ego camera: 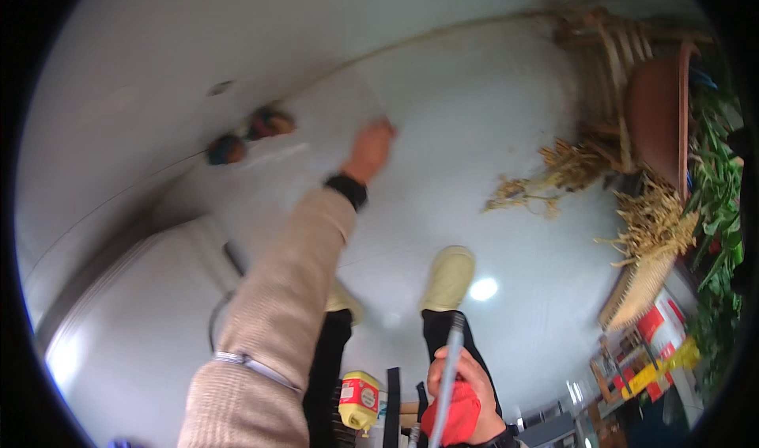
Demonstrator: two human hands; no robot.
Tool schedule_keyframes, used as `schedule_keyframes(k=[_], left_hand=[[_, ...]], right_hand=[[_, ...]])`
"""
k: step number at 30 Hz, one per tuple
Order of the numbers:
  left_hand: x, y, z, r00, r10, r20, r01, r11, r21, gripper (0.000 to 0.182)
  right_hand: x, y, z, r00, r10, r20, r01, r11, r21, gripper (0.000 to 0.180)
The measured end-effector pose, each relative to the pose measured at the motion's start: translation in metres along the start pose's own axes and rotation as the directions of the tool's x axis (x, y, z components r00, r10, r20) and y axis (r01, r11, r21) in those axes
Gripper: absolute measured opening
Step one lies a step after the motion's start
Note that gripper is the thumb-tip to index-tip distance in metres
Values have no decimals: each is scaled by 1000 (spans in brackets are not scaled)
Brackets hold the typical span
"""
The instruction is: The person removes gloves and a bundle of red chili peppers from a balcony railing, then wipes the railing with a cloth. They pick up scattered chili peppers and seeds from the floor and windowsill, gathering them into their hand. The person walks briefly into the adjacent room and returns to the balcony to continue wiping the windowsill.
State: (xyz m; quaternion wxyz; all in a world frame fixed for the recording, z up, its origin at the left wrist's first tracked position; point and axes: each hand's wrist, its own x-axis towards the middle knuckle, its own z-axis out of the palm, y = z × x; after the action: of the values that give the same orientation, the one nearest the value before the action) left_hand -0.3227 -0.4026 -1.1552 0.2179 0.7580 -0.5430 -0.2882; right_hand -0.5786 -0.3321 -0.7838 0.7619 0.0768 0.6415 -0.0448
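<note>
My left hand reaches out over the pale floor, blurred by motion; whether its fingers hold anything cannot be made out. A black band circles the wrist below a beige knitted sleeve. Low in the picture, my right hand is closed around a grey tube or rod, with a red cloth bunched against the palm. Between my arms stand my pale yellow shoes and dark trouser legs. A yellow plastic bottle with a red label is near my legs.
Dried plant stalks lie at the right by a woven tray, a brown basin and green leafy plants. A wooden rack or chair is behind. Two dark round objects sit at the upper left, beyond a white panel.
</note>
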Motion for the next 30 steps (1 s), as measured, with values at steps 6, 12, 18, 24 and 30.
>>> schedule_keyframes(k=[6,12,18,24,30], left_hand=[[-250,66,-113,535,-586,608,842,314,-439,13],[-324,168,-332,579,-680,449,692,119,-712,22],[-316,273,-485,641,-765,62,205,93,-974,14],[-288,297,-571,554,-822,-130,-185,31,-982,28],[-226,228,-649,494,-808,-319,-246,222,-943,24]], right_hand=[[19,54,-13,1000,-9,17,11,993,-121,19],[-11,85,-29,991,135,24,-131,983,-125,15],[-142,22,16,949,-87,301,215,880,-424,19],[-243,-32,36,910,-247,333,389,788,-478,17],[-284,-43,29,946,-305,108,317,802,-506,15]])
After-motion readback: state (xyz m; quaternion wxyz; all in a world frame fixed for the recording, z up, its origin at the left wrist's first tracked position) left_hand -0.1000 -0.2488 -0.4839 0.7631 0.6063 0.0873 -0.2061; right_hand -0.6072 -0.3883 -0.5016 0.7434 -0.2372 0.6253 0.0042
